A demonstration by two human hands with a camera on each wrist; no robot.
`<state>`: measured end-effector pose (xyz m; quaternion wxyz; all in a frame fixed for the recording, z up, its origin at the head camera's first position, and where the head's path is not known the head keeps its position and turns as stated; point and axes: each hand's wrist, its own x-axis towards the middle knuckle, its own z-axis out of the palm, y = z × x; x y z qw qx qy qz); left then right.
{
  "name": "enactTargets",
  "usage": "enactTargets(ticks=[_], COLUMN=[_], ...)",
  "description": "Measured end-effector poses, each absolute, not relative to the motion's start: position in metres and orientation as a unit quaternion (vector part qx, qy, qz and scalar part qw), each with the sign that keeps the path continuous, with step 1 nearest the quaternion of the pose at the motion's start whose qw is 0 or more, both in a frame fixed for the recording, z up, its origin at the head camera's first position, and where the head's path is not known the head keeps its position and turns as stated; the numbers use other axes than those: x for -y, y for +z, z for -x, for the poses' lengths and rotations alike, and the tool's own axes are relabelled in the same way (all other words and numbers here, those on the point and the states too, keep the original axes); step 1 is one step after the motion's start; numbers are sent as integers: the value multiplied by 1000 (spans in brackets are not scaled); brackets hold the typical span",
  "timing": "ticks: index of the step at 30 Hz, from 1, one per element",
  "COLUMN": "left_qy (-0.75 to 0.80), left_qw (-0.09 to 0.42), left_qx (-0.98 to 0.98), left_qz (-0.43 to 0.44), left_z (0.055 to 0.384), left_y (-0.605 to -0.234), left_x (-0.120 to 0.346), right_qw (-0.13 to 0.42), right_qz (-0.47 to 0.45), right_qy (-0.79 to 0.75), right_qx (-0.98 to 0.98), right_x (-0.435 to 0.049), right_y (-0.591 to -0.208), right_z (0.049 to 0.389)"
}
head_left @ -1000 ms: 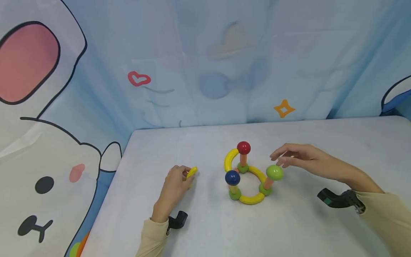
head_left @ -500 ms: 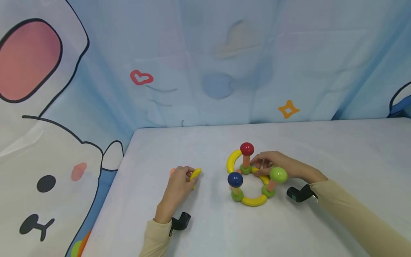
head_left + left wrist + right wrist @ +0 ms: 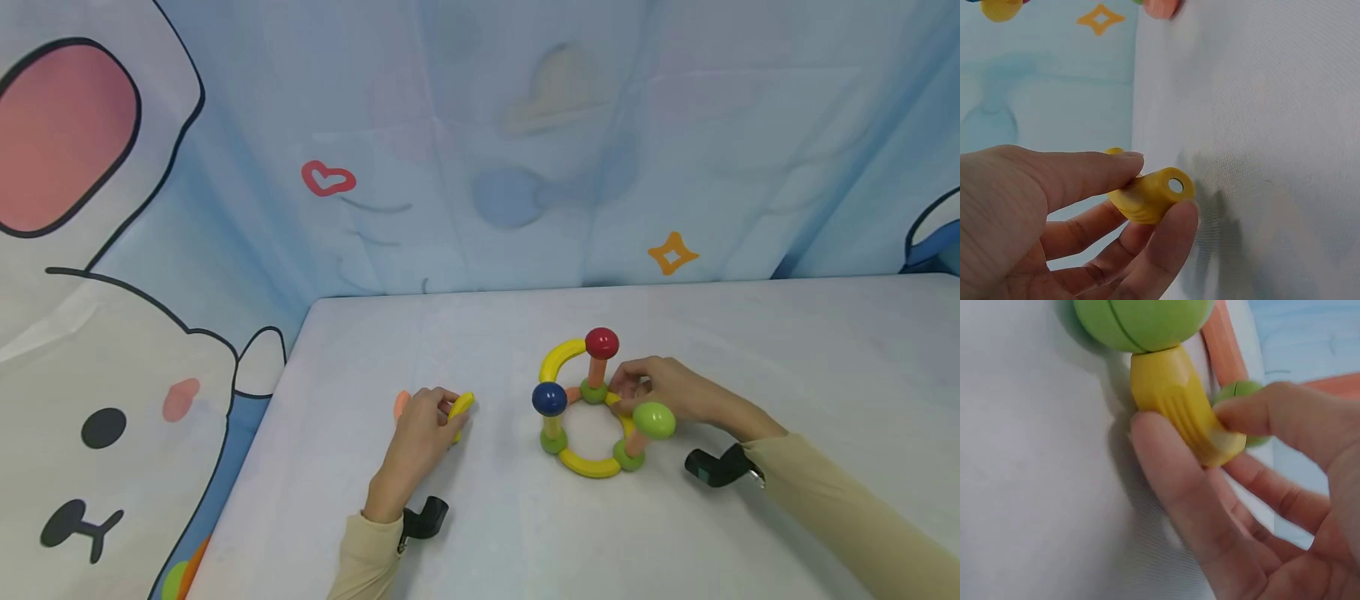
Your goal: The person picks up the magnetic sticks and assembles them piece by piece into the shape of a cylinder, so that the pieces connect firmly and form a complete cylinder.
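One ring (image 3: 590, 465) of yellow curves and green joints is seen on the desk (image 3: 480, 533), between the two hands and nearer the right. Its side curve (image 3: 1169, 387) is pinched by the right hand (image 3: 671, 390), whose grip is parted only by the thickness of the piece; one end is met by a green joint (image 3: 1144, 322), while contact at the other end cannot be told. The ring is topped by a red ball (image 3: 602, 343), a blue ball (image 3: 550, 399) and a lime ball (image 3: 654, 421), each borne on a short post; the lime one is seen tilted outward. The gap between the red and blue balls is spanned by a raised curve (image 3: 561, 358).

Well apart from the ring, a loose yellow piece (image 3: 1147, 197) is held by the left hand (image 3: 416, 437) between thumb and fingertips, the grip drawn in to its width. A silvery disc (image 3: 1175, 185) is set in its end. An orange piece (image 3: 402, 405) is partly hidden by that hand. Black cameras (image 3: 425, 517) are worn at both wrists, beside beige sleeves (image 3: 840, 508). The desk is backed by a blue curtain (image 3: 480, 100), printed with a red heart (image 3: 328, 178) and an orange star (image 3: 673, 253).
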<state>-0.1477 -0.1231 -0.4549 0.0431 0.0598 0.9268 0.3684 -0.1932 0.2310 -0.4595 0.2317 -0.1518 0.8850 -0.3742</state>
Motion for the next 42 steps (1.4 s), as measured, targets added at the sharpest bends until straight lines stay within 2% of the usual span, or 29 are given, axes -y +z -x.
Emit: enactTargets(ticks=[13, 16, 23, 32, 42], left_qy=[369, 367, 371, 374, 388], left_qw=[35, 36, 44, 50, 59], left_qx=[-927, -927, -926, -924, -918], left_qz=[-61, -61, -57, -62, -60], left_z=[147, 147, 147, 147, 145], left_y=[-454, -453, -454, -455, -458], left_x=[123, 123, 123, 122, 122], right_qw=[241, 230, 143, 153, 159], right_qz=[69, 86, 212, 267, 257], right_qy=[-375, -385, -424, -423, -417], right_qx=[-893, -890, -869, -852, -857], right_x=[-230, -237, -247, -233, -238], right_y=[-453, -451, -448, -452, -460], right_z=[167, 166, 177, 191, 193])
